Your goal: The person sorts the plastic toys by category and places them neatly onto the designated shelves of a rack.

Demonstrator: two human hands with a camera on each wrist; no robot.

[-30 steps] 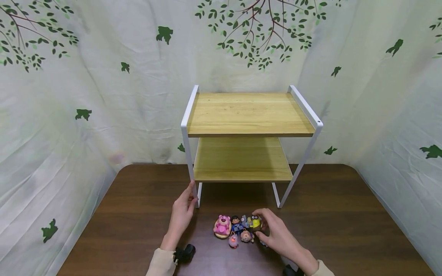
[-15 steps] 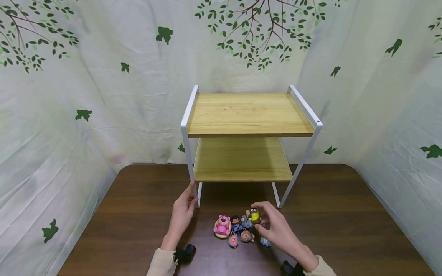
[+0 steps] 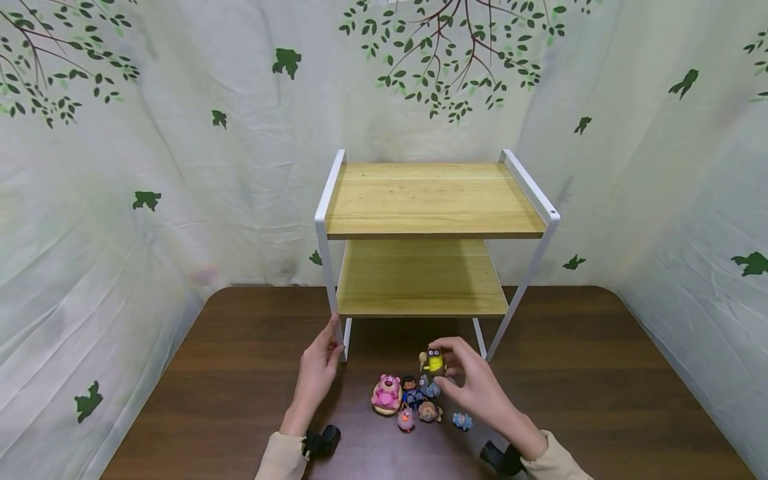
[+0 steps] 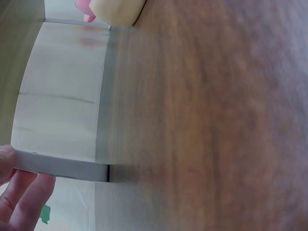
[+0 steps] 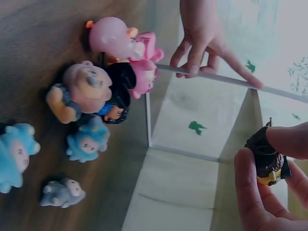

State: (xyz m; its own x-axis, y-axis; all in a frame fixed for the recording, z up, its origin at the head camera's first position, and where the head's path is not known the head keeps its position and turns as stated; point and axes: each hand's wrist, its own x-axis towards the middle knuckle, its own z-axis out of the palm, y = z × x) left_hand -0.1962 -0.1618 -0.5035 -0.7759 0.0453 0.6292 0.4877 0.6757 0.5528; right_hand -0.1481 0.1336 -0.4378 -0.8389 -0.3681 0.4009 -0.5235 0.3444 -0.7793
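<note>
Yellow figurine (image 3: 435, 362) upright, front toward head camera.

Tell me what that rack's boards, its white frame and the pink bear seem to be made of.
Boards: wood or wood-look laminate, satin, since pale straight grain shows. White frame: probably painted metal, going by its slim, smooth bars. Pink bear: likely moulded plastic or vinyl, with a smooth, slightly glossy surface.

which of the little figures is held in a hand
The yellow figure with big white eyes, pinched in the right hand; the others rest on the table.
</note>
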